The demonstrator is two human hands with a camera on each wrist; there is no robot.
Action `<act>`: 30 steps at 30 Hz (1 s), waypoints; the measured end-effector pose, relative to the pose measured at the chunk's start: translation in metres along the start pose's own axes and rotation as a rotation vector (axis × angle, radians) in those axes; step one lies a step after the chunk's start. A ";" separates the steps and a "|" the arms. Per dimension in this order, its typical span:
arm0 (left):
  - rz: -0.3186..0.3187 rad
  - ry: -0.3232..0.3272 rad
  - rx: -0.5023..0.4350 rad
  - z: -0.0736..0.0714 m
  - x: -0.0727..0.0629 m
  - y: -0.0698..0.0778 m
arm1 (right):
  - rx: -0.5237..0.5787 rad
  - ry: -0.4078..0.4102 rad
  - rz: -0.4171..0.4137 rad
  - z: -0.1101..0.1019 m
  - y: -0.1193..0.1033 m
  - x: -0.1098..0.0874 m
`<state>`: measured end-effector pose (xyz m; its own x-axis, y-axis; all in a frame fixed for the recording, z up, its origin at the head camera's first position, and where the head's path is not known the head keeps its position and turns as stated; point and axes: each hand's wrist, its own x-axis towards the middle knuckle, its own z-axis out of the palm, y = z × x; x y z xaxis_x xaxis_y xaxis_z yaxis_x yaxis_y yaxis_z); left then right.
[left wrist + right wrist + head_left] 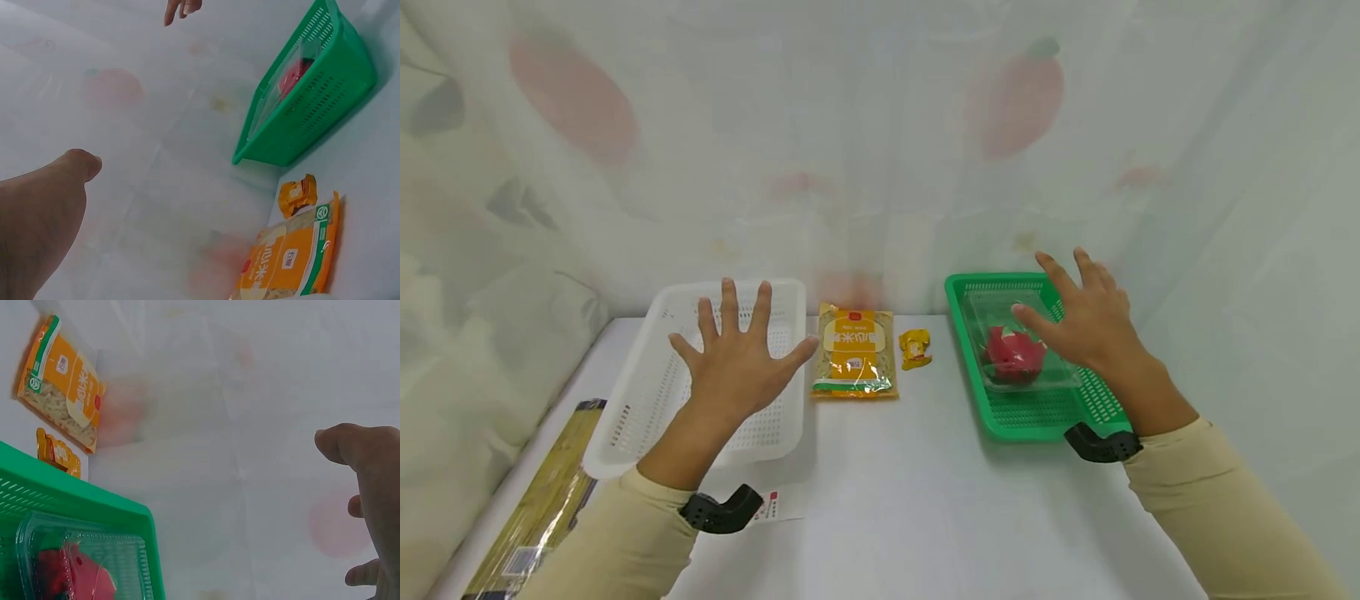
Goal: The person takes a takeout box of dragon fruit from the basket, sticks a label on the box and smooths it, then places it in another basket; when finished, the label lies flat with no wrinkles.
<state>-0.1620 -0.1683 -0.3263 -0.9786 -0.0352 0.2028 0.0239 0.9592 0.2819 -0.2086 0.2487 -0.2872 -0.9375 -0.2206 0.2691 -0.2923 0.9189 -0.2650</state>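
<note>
My left hand (727, 367) is held with fingers spread above the white basket (788, 450), holding nothing. Over the right side of the green basket (1000, 432) hovers my right hand (1090, 321), its fingers apart and nothing in them. Inside the green basket lies a clear plastic box (125, 550) with a red item (1017, 354) in or under it; which one I cannot tell. Between the baskets lie an orange-labelled food packet (854, 350) and a small yellow wrapped snack (915, 348). In the left wrist view the left thumb (69, 172) shows, touching nothing.
A long clear-and-gold packet (535, 508) lies along the table's left edge. Partly hidden by the left forearm is a white packet with red print (775, 505). A pale curtain with fruit prints (880, 150) hangs behind the table (910, 517).
</note>
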 end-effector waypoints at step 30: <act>0.072 -0.017 -0.121 0.063 -0.004 0.077 | 0.204 0.101 0.043 0.026 0.055 0.002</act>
<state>-0.1696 -0.0767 -0.3648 -0.9768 0.0388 0.2107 0.1180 0.9183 0.3779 -0.2317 0.2906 -0.3253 -0.9293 -0.1397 0.3419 -0.2944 0.8391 -0.4574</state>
